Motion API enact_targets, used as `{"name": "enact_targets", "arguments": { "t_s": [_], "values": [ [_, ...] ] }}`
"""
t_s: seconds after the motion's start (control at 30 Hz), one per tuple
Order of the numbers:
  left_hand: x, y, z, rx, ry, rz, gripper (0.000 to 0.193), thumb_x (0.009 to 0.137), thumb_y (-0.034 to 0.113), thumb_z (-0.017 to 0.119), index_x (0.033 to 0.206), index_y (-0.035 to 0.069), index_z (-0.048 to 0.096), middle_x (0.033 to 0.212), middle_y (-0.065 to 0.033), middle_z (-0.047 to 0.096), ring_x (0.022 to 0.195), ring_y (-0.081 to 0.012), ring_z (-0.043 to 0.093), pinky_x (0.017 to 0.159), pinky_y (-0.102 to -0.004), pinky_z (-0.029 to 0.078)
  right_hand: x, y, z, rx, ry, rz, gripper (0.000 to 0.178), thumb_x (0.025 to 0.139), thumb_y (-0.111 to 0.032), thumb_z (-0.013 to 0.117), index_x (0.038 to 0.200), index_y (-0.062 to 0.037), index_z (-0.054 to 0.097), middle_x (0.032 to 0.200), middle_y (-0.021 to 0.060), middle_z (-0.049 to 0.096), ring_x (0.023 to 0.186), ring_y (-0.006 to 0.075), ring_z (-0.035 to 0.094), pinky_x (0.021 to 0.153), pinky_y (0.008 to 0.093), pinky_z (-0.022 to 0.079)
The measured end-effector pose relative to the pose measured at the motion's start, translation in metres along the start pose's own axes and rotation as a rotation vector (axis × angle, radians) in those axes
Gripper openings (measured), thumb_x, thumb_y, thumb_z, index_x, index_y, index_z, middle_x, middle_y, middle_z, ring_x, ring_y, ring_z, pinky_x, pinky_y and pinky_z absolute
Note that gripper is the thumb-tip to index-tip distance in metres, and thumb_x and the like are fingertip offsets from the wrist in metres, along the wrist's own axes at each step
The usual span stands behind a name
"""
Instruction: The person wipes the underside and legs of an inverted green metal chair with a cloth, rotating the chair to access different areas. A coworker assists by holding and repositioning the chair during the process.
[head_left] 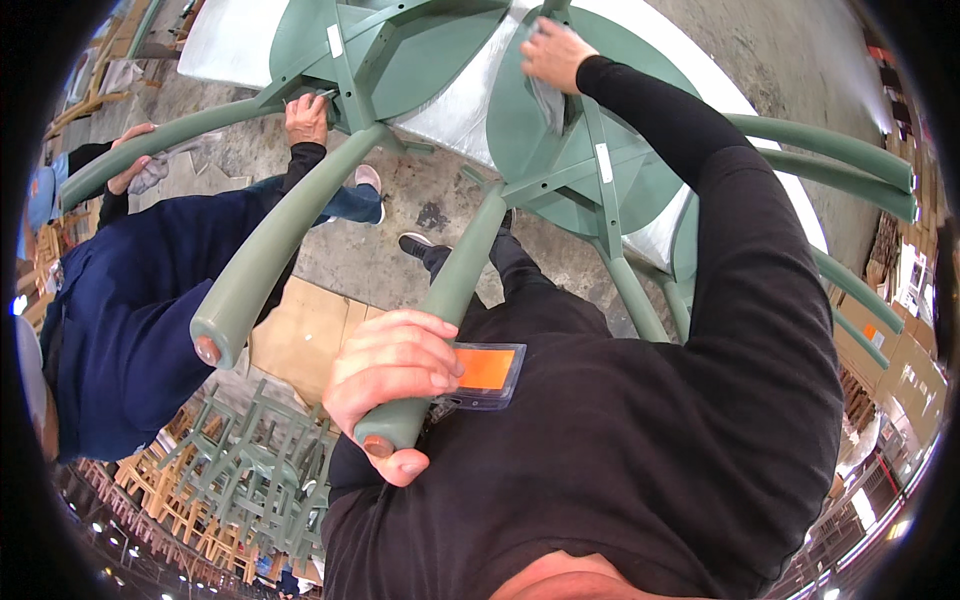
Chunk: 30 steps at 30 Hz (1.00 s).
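A green wooden stool [508, 130] lies upside down in front of me, its round seat underside and crossed braces facing up. One of its legs [466, 252] points toward me, and my left hand [392, 375] is wrapped round it near the brown-tipped end. My right hand [556, 55] reaches to the far part of the stool, closed on a grey cloth [548, 105] against the underside beside a brace. The cloth is slightly blurred. An ID badge [487, 375] with an orange card hangs on my chest, just beside my left fingers.
Left of mine, another upturned green stool [430, 60] sits on the white-covered table [225, 45]. A co-worker in dark blue [150, 300] has a hand [306, 118] at it. More green legs [830, 145] jut out at right. Stacked stools [255, 465] stand at lower left.
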<state>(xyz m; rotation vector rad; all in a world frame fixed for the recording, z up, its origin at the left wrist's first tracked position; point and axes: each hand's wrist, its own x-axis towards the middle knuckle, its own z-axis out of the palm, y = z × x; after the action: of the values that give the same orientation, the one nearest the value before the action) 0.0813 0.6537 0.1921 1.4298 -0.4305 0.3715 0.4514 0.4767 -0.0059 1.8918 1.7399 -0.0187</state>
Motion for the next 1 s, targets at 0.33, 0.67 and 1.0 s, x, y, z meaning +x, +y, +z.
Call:
{"name": "enact_targets", "arguments": {
  "t_s": [0.33, 0.67, 1.0],
  "values": [
    [0.002, -0.010, -0.002, -0.006, 0.011, 0.043, 0.053, 0.082, 0.043, 0.072, 0.097, -0.007, 0.064, 0.072, -0.0155, 0.068, 0.066, -0.0317, 0.070, 0.075, -0.0495, 0.058, -0.041, -0.129, -0.024, 0.846, -0.022, 0.100, 0.038, 0.077, -0.034, 0.070, 0.112, -0.0183, 0.070, 0.108, 0.0085, 0.064, 0.109, 0.0290, 0.066, 0.092, 0.0490, 0.048],
    [0.007, -0.001, -0.007, 0.012, -0.098, -0.086, 0.051, 0.090, 0.044, 0.068, 0.105, -0.005, 0.060, 0.074, -0.0159, 0.068, 0.070, -0.0324, 0.071, 0.080, -0.0530, 0.057, 0.053, -0.036, 0.039, 0.240, 0.267, 0.589, 0.016, 0.094, -0.022, 0.057, 0.105, -0.0169, 0.067, 0.106, 0.0056, 0.064, 0.103, 0.0254, 0.066, 0.089, 0.0427, 0.047],
    [-0.007, -0.007, 0.005, 0.012, 0.045, -0.158, 0.056, 0.083, 0.053, 0.071, 0.101, 0.000, 0.063, 0.074, -0.0139, 0.070, 0.070, -0.0313, 0.071, 0.083, -0.0531, 0.054, -0.061, -0.056, -0.018, 1.261, 0.550, 0.881, 0.042, 0.074, -0.034, 0.073, 0.107, -0.0080, 0.070, 0.090, 0.0177, 0.072, 0.089, 0.0385, 0.070, 0.080, 0.0459, 0.058]
  ]
}}
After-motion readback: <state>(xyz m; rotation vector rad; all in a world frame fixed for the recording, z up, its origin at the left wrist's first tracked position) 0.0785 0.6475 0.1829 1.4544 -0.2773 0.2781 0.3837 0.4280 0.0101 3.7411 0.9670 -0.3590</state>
